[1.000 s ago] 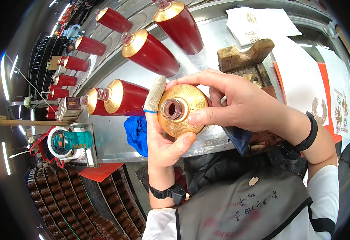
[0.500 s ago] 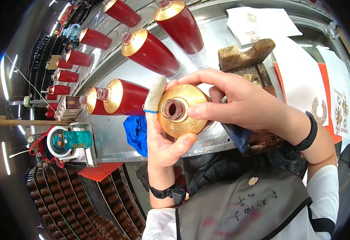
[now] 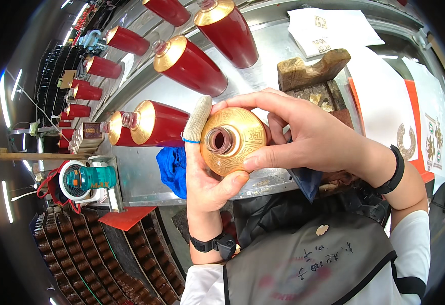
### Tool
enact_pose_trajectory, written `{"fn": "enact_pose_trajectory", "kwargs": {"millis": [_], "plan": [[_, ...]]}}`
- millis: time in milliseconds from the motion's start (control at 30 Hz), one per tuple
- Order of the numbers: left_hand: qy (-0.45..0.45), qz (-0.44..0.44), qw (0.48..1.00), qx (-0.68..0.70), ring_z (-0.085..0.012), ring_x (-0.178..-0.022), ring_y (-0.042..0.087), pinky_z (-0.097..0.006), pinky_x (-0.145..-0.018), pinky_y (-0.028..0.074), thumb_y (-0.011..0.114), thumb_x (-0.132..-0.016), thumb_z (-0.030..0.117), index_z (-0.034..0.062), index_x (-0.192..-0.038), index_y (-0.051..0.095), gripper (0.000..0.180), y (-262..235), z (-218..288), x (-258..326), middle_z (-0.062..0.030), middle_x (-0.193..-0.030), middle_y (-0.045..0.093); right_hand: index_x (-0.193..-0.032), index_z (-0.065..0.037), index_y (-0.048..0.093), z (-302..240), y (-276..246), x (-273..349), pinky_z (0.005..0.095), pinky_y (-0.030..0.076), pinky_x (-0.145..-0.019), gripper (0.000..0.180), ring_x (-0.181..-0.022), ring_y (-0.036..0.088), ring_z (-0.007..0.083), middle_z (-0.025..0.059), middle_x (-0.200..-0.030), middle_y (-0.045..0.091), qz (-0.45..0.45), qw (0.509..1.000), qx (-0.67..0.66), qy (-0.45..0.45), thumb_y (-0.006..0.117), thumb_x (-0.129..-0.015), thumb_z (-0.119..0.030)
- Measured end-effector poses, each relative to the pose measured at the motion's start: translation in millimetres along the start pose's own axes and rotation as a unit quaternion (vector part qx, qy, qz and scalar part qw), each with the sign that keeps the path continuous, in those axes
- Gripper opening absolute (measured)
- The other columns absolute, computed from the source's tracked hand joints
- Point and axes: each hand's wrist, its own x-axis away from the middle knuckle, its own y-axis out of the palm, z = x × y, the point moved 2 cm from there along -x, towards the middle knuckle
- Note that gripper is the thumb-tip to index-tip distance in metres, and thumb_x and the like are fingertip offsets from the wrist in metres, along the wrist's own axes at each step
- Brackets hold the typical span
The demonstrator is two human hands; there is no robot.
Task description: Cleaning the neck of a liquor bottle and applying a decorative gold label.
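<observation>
Between my hands is a bottle with a gold patterned shoulder point(image 3: 248, 137), its open neck turned up toward me. My left hand point(image 3: 204, 175) wraps its left side, with a knitted finger cover point(image 3: 199, 119) on one finger and the thumb at the near edge. From the right, my right hand point(image 3: 298, 134) grips the bottle, its thumb pressed on the gold shoulder's near right edge and its index finger over the far side. The bottle's lower body is mostly hidden. Left of my left hand stands a dark red bottle with a gold shoulder point(image 3: 164, 124).
More red-and-gold bottles point(image 3: 192, 66) stand beyond on the metal table point(image 3: 136, 178) and a side track. A wooden cradle point(image 3: 311, 68) and printed white sheets point(image 3: 380, 101) are right. Blue cloth point(image 3: 172, 170), a turquoise container point(image 3: 93, 178) and brown racks point(image 3: 75, 249) lie left.
My right thumb has slid from beside the neck to the near edge of the gold shoulder. The far-left row of bottles has shifted slightly to the right.
</observation>
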Motion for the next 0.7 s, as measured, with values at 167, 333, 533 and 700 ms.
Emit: {"fn": "enact_pose_trajectory", "kwargs": {"millis": [167,333,533,700], "plan": [[0.003,-0.006,1.000,0.004,-0.0310,-0.132,0.049,-0.041,-0.108,0.043,0.085,-0.069,0.016,0.0028,-0.154,0.019,0.108,0.1,-0.3,0.2,-0.0191,-0.145,0.042,-0.137,-0.006,0.054,2.8,0.3,-0.2,0.0269,0.052,-0.077,0.064,-0.088,0.062,0.0164,0.0151,-0.114,0.057,-0.001,1.000,0.003,-0.018,0.080,-0.082,-0.025],[-0.005,0.001,1.000,0.008,-0.0314,-0.130,0.050,-0.042,-0.107,0.045,0.086,-0.069,0.016,0.0033,-0.154,0.020,0.108,1.0,0.3,-0.4,-0.0195,-0.144,0.043,-0.141,-0.013,0.053,4.6,0.3,-0.1,0.0172,0.036,-0.062,0.067,-0.068,0.038,0.0035,-0.0030,-0.103,0.053,0.018,0.998,0.004,-0.058,0.081,-0.081,-0.020],[-0.011,0.021,0.999,-0.033,-0.0306,-0.131,0.050,-0.043,-0.110,0.042,0.087,-0.068,0.033,-0.0009,-0.151,0.026,0.109,3.6,1.9,-0.6,-0.0182,-0.144,0.045,-0.140,-0.008,0.052,7.0,-1.3,4.2,0.0255,0.049,-0.068,0.070,-0.076,0.056,0.0125,0.0126,-0.108,0.054,-0.003,1.000,-0.005,-0.014,0.082,-0.080,-0.027],[-0.004,0.015,1.000,-0.016,-0.0317,-0.131,0.050,-0.044,-0.109,0.043,0.087,-0.067,0.028,-0.0003,-0.151,0.026,0.107,4.1,1.5,-2.0,-0.0188,-0.144,0.045,-0.143,-0.012,0.050,7.5,0.2,4.1,0.0181,0.040,-0.060,0.076,-0.066,0.043,0.0031,-0.0006,-0.107,0.054,0.007,1.000,-0.011,-0.017,0.084,-0.076,-0.016]]}}
